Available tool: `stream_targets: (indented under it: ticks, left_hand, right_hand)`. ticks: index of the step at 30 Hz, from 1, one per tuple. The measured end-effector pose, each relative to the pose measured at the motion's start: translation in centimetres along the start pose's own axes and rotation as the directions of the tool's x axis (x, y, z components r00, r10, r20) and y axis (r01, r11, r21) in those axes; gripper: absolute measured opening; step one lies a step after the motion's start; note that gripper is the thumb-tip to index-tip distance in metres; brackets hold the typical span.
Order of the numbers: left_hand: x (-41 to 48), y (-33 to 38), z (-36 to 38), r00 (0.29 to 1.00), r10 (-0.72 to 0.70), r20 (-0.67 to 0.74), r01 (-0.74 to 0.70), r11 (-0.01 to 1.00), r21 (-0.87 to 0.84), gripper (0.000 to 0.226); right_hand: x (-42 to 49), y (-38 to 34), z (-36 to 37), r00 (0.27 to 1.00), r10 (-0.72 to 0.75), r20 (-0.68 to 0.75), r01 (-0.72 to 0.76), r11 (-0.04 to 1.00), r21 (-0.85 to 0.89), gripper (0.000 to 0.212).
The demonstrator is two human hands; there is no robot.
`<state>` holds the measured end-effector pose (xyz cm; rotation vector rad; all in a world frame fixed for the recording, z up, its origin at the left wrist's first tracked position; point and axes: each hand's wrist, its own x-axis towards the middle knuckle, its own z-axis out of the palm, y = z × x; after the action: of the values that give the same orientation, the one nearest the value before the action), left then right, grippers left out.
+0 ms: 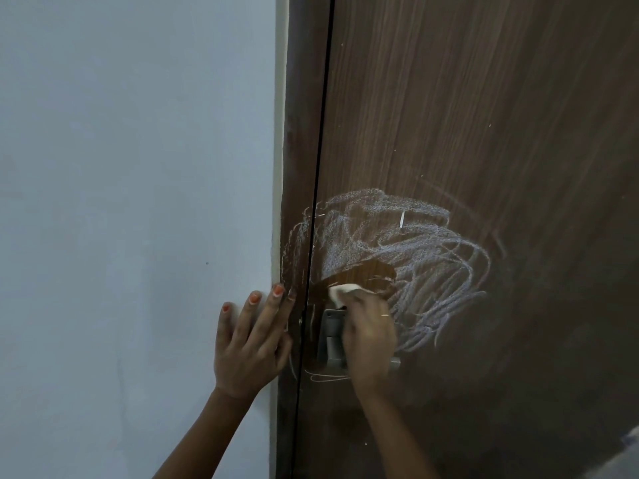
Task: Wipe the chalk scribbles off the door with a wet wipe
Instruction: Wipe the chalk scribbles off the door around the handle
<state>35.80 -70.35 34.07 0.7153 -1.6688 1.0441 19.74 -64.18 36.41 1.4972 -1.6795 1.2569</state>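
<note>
– Chalk scribbles (415,243), head view: where are they?

– Mid-height on the brown door (484,98), above and right of the handle (333,337). Some lines cross the gap onto the door frame (301,133), and thin loops run below the handle.

– Look?

– White, dense and grainy at upper left, looser loops at right. One wiped patch (363,274) of bare, glossy wood sits just above the wet wipe (345,290). By my estimate most of it is left to do.

– Hands?

– Right hand (370,337) has its fingers curled round the bunched wipe and presses it on the door just above the handle. Left hand (249,347) lies flat on the wall (138,167), fingers straight and spread, tips reaching the frame, holding nothing.

– Risks?

– The wipe is small and the chalk area is big. Once it's loaded, it likely smears a grey film rather than lifting chalk.
– Knuckles are close to the handle, so a downward stroke could catch on it.
– Chalk in the gap and on the frame is easy to miss.
</note>
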Motion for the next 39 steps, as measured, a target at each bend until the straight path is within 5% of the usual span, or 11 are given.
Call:
stream_targets:
  ticks: [3, 5, 8, 11, 15, 19, 22, 24, 30, 34, 39]
  left_hand:
    - [0.0, 0.0, 0.1, 1.000, -0.001, -0.002, 0.001, 1.000, 0.002, 0.055]
    - [0.0, 0.0, 0.1, 1.000, -0.002, 0.001, 0.002, 1.000, 0.006, 0.055]
    - [-0.1, 0.2, 0.2, 1.000, -0.003, 0.002, 0.003, 1.000, 0.009, 0.055]
    - [0.0, 0.1, 0.2, 1.000, -0.004, -0.007, 0.004, 1.000, 0.007, 0.054]
    - [-0.1, 0.0, 0.1, 1.000, -0.003, -0.009, 0.003, 1.000, -0.009, 0.053]
    - [-0.1, 0.0, 0.1, 1.000, -0.002, 0.001, 0.002, 1.000, 0.004, 0.053]
    - [0.0, 0.1, 0.3, 1.000, -0.004, 0.001, 0.004, 1.000, 0.004, 0.053]
    - [-0.1, 0.1, 0.3, 1.000, -0.008, 0.002, 0.008, 1.000, 0.001, 0.053]
    - [0.0, 0.1, 0.2, 1.000, -0.012, -0.005, 0.012, 1.000, 0.001, 0.053]
    - [0.0, 0.0, 0.1, 1.000, -0.008, -0.010, 0.008, 1.000, -0.007, 0.054]
    - [-0.1, 0.1, 0.3, 1.000, -0.009, 0.000, 0.009, 1.000, 0.002, 0.054]
  right_hand:
    - [1.3, 1.6, -1.2, 0.905, 0.380, -0.193, -0.329, 0.911, 0.250, 0.024]
    - [2.1, 1.5, -1.1, 0.838, 0.490, -0.241, -0.386, 0.843, 0.374, 0.018]
    - [2.2, -0.8, 0.3, 0.902, 0.371, -0.221, -0.299, 0.906, 0.300, 0.016]
    - [1.2, -3.6, 1.9, 0.999, 0.023, -0.044, -0.019, 0.994, 0.103, 0.022]
    - [0.4, -3.4, 2.4, 0.960, -0.248, 0.126, 0.247, 0.969, 0.027, 0.023]
    - [1.0, -0.2, 0.5, 0.999, 0.030, -0.025, -0.028, 0.997, 0.076, 0.023]
    - [2.8, 1.7, -1.2, 0.870, 0.424, -0.250, -0.339, 0.884, 0.320, 0.019]
    - [3.9, 1.6, -1.4, 0.798, 0.518, -0.308, -0.395, 0.835, 0.383, 0.023]
    - [3.5, -3.8, 1.8, 0.980, 0.137, -0.144, -0.103, 0.969, 0.223, 0.026]
    - [1.6, -4.2, 2.8, 0.980, -0.196, 0.031, 0.192, 0.976, 0.099, 0.032]
    - [2.7, -1.6, 1.0, 0.977, 0.108, -0.185, -0.077, 0.983, 0.165, 0.024]
